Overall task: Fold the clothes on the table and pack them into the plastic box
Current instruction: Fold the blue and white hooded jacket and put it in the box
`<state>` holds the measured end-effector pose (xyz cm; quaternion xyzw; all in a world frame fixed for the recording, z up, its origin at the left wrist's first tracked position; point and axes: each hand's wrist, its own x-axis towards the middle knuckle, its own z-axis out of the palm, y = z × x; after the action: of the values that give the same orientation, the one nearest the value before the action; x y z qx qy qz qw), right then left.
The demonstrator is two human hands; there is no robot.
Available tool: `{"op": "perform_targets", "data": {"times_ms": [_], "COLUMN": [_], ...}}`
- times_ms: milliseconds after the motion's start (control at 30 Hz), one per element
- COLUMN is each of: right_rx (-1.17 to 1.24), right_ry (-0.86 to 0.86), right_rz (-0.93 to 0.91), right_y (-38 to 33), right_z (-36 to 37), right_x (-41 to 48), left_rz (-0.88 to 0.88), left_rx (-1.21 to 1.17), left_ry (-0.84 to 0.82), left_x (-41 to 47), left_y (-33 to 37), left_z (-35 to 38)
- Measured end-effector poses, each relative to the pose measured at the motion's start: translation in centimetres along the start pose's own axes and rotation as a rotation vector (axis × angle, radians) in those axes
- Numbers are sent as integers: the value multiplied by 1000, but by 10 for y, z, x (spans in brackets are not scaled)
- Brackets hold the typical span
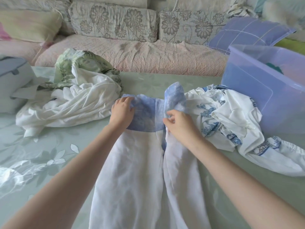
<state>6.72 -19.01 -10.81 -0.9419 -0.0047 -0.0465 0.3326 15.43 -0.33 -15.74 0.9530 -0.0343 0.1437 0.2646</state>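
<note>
- The plastic box (270, 96) stands at the far right of the table (49, 154), lid off. Through its cloudy wall I can make out a dark teal patch, so it seems something is already packed, though I cannot tell what or how much.
- Left of the box, in the middle of the table, the white garment with the blue band (143, 171) lies spread flat, running from the hands back towards the person. It is being folded now and looks only begun: one side is turned in and a seam runs down the middle.
- The left hand (123, 111), on the side away from the box, has its fingers bent over the band's far corner, gripping it.
- The right hand (179, 124), nearer the box, pinches a flap of the blue band that stands up in a hump.
- Touching the box's near wall lies a crumpled blue-patterned white garment (231, 116), not yet folded.
- Well left of the box sits a white and green heap (79, 100), also unfolded. So, by my reckoning, most of the work is left.
- How many pieces that heap holds I cannot say.
- The spread garment's lower end is cut off at the bottom edge, and the box's right side runs out of view.
</note>
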Motion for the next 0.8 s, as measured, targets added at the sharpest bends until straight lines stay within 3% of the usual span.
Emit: {"op": "perform_targets", "data": {"times_ms": [167,400,500,633,800], "right_rx": [-218,-233,-249,-429,-382], "right_ry": [-44,-5,-27,-90,-110], "right_rz": [127,233,223,124,212], "right_y": [-3,-18,-22,-23,-23], "right_z": [23,41,39,26,27], "right_x": [33,34,28,17,14], "left_rz": [4,-9,-16,55,66], "left_rx": [-69,-175,-124,20,83], "left_ry": [8,-20,-46,-204,-263], "left_x": [-22,-53,-60,-77,-88], "left_y": [-5,-3,0,8,10], "left_z": [-7,-6,-11,-16,-17]}}
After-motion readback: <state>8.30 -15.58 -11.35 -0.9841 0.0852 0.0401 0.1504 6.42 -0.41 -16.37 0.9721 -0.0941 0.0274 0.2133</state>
